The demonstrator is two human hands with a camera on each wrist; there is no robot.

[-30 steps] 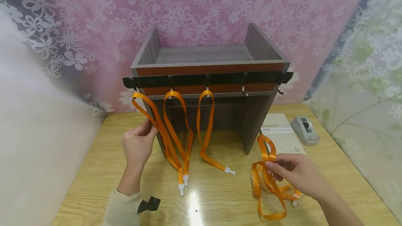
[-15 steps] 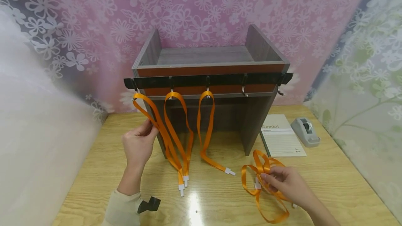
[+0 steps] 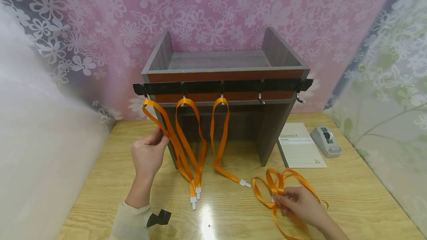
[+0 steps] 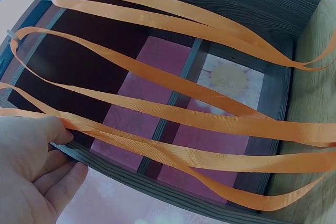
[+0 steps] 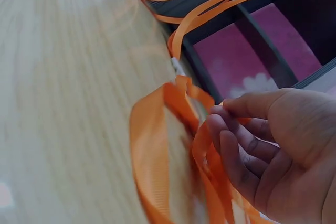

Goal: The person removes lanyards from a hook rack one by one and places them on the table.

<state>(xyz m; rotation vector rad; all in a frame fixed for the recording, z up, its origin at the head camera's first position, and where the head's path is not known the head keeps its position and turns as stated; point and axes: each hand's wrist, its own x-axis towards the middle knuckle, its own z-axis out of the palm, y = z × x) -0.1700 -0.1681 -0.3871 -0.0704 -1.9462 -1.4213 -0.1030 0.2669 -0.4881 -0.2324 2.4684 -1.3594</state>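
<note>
My left hand [image 3: 146, 155] pinches the leftmost orange lanyard [image 3: 171, 132] just below its hook; the left wrist view shows the thumb against the strap [image 4: 68, 121]. That lanyard hangs from the hook rail [image 3: 201, 86], as do a second lanyard [image 3: 189, 101] and a third lanyard [image 3: 227, 121], white clips at their lower ends. Low on the right, my right hand [image 3: 301, 203] pinches a loose bundle of orange lanyard [image 3: 278, 180] over the table. In the right wrist view, thumb and fingers meet on the looped ribbon [image 5: 149, 150]; how many lanyards it holds is hard to tell.
Behind the rail stands a grey wooden shelf unit [image 3: 283, 121]. Two bare hooks [image 3: 261, 100] are on its right side. A notebook [image 3: 301, 147] and a tape dispenser [image 3: 326, 142] lie at the back right of the table [image 3: 100, 195].
My right hand has moved left and slightly down with the loose lanyards, whose loops have spread out. The left hand keeps its hold on the leftmost lanyard.
</note>
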